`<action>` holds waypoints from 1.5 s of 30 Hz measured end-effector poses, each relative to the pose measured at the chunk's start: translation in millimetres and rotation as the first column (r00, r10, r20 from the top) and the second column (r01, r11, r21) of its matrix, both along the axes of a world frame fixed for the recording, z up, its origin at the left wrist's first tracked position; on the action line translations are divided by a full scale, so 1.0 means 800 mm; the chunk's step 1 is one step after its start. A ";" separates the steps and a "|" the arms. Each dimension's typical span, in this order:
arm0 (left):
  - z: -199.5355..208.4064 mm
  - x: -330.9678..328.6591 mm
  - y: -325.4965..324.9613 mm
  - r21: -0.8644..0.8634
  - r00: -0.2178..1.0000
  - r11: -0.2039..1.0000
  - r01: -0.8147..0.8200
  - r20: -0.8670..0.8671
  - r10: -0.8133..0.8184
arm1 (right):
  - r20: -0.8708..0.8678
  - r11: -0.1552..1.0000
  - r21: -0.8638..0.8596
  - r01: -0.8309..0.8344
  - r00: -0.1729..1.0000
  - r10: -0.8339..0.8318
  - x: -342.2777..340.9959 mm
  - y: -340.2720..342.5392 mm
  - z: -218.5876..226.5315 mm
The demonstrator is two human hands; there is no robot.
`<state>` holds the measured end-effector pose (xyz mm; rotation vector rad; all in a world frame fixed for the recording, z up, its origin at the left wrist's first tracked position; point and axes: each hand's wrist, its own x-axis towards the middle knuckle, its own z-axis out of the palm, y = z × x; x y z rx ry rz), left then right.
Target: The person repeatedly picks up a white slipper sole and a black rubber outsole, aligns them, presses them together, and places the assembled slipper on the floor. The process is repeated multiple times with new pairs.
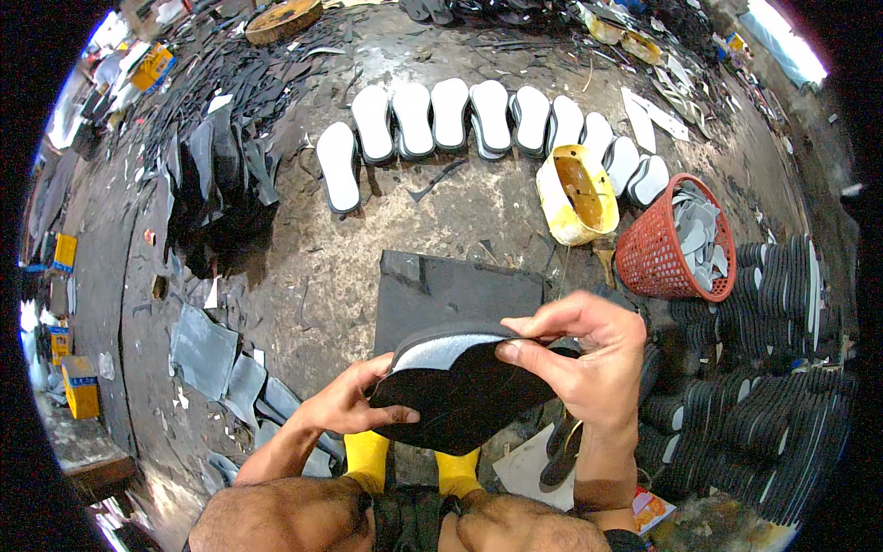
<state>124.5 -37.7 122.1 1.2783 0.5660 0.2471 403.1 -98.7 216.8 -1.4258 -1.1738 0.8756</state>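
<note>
A black sole [469, 400] is held up above my feet, with a light grey piece [446, 351] showing along its far edge. My left hand [354, 400] grips the sole's left end, thumb on the near face and the other fingers partly hidden behind it. At the far right edge, my right hand [589, 354] pinches the sole between thumb and forefinger. Beyond and partly beneath it, a dark flat slab [446, 287] lies on the floor. Several white-topped soles [414, 120] stand in a curved row farther off.
A yellow tub [575, 198] of brown liquid, a brush handle [603, 262] and a red basket [644, 253] of grey offcuts stand at right. Stacked black soles [763, 432] fill the right side. Grey sheets [204, 350] lie left, near dark scrap [221, 175].
</note>
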 end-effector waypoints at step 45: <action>-0.202 0.037 -0.032 0.876 0.881 0.418 0.241 -0.378 0.284 | 0.732 0.973 -0.229 -0.037 0.652 0.198 0.004 0.044 -0.301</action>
